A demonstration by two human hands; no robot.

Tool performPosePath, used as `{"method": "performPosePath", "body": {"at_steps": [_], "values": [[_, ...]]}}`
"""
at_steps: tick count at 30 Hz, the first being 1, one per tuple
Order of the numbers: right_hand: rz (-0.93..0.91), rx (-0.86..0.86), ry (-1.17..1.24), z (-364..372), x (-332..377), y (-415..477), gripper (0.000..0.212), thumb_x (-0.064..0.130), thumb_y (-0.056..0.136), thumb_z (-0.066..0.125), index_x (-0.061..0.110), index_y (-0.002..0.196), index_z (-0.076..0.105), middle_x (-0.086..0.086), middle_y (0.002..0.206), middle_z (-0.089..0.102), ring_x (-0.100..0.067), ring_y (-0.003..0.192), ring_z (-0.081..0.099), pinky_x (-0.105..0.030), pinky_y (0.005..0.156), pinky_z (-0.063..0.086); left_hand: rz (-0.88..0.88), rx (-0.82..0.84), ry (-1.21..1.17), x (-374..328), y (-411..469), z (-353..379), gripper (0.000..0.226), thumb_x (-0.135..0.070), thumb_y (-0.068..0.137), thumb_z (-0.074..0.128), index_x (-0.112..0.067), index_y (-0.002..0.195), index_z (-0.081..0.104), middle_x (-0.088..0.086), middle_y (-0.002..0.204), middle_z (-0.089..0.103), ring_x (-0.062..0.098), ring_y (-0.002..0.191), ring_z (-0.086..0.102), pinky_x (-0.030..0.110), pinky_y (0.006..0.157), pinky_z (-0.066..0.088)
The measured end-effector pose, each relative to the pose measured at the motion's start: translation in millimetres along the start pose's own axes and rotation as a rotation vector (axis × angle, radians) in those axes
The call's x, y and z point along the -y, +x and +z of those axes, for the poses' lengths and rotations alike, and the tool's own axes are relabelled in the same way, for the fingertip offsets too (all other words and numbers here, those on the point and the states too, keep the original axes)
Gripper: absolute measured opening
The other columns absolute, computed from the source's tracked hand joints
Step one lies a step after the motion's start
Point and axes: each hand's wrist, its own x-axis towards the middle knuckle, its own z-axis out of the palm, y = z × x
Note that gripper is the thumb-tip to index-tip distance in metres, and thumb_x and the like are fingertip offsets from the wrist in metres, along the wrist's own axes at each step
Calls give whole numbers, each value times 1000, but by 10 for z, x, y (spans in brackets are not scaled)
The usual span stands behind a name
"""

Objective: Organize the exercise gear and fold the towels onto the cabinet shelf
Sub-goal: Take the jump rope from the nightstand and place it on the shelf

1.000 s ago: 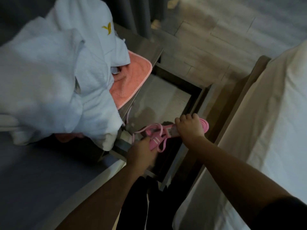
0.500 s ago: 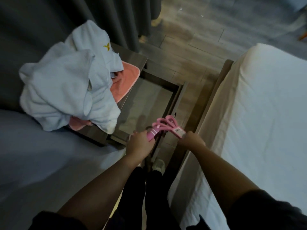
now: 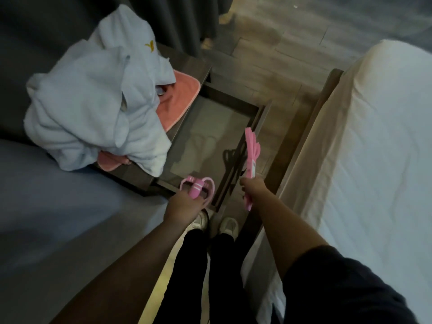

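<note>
Your left hand (image 3: 184, 204) grips a pink handle (image 3: 195, 189) with pale stripes. Its fingers are curled round the handle, and thin pink cord (image 3: 212, 186) loops out on both sides. Your right hand (image 3: 253, 187) holds a flat pink bundle (image 3: 252, 146), fingers closed round its lower part. The bundle points toward 12 o'clock, and a short end sticks out below the hand toward 6. The two pink pieces are apart, and I cannot tell whether a cord joins them.

Both hands are over the near end of an open drawer (image 3: 236, 95), the left at its 7 o'clock corner and the right at its 5 o'clock side. At 10 o'clock from the drawer, a crumpled light blue towel (image 3: 93, 108) is heaped on the cabinet surface (image 3: 196, 66). It lies on top of a coral towel (image 3: 180, 99). A white bed (image 3: 374, 160) lies at 3 o'clock, and your shoes (image 3: 228, 226) are at 6.
</note>
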Motion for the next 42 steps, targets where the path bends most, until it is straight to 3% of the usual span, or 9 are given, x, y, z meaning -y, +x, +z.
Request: {"method": "performPosePath", "body": {"at_steps": [3, 6, 10, 13, 23, 26, 32, 38, 42], "values": [[5, 16, -31, 113, 1, -4, 43, 14, 94, 59, -6, 129, 44, -13, 82, 54, -22, 68, 55, -33, 62, 51, -104, 28, 38, 208, -101, -137, 25, -30, 87, 61, -6, 92, 65, 17, 94, 68, 35, 88, 65, 35, 73, 50], [8, 50, -20, 197, -27, 11, 39, 12, 95, 58, -5, 127, 44, -11, 84, 53, -20, 69, 55, -30, 53, 48, -164, 102, 32, 317, -168, -254, 21, -28, 84, 61, -7, 81, 65, 17, 88, 69, 33, 83, 68, 35, 71, 54], [13, 66, 29, 329, -55, 54, 38, 9, 93, 57, -9, 125, 46, -21, 106, 57, -35, 97, 62, -49, 89, 55, -200, 127, -15, 423, -228, -353, 27, -32, 85, 61, -12, 68, 61, 3, 57, 61, 18, 51, 64, 21, 47, 47], [21, 75, 31, 388, -75, 58, 36, 11, 93, 58, -4, 123, 45, -23, 113, 58, -35, 101, 62, -52, 94, 53, -224, 107, -87, 513, -250, -412, 20, -26, 82, 59, -9, 71, 62, 1, 49, 58, 11, 33, 53, 16, 36, 36], [-21, 157, 72, 610, -65, 59, 17, 14, 93, 60, 5, 105, 51, -13, 94, 61, -19, 72, 66, -26, 56, 53, -167, 111, -157, 798, -197, -447, 26, -24, 91, 61, -13, 67, 57, 7, 62, 57, 28, 60, 56, 28, 59, 44], [-48, 167, 126, 757, -48, 57, 20, 10, 93, 59, 3, 110, 52, -11, 87, 59, -13, 49, 63, -20, 44, 48, -148, 82, -208, 859, -179, -444, 28, -25, 93, 60, -19, 67, 54, 3, 59, 57, 23, 54, 56, 26, 53, 46], [-163, 208, 229, 1090, 12, 18, 23, 0, 94, 53, -7, 115, 53, -18, 93, 56, -29, 79, 57, -40, 75, 52, -138, 15, -314, 987, -102, -469, 29, -23, 93, 62, -18, 66, 54, -4, 43, 53, 10, 37, 52, 19, 38, 41], [-200, 177, 296, 1375, 110, 30, 9, -4, 92, 47, 3, 97, 46, -9, 75, 45, -18, 62, 45, -34, 62, 43, -156, 5, -360, 1018, -14, -418, 24, -26, 93, 62, -24, 70, 54, 0, 64, 57, 26, 65, 56, 39, 71, 53], [-191, 224, 309, 1530, 208, 89, 10, -2, 92, 48, 8, 89, 45, -8, 75, 44, -18, 65, 45, -41, 76, 44, -170, 15, -343, 1078, 50, -355, 18, -26, 92, 61, -18, 77, 57, 4, 71, 59, 27, 71, 58, 45, 78, 55]]}}
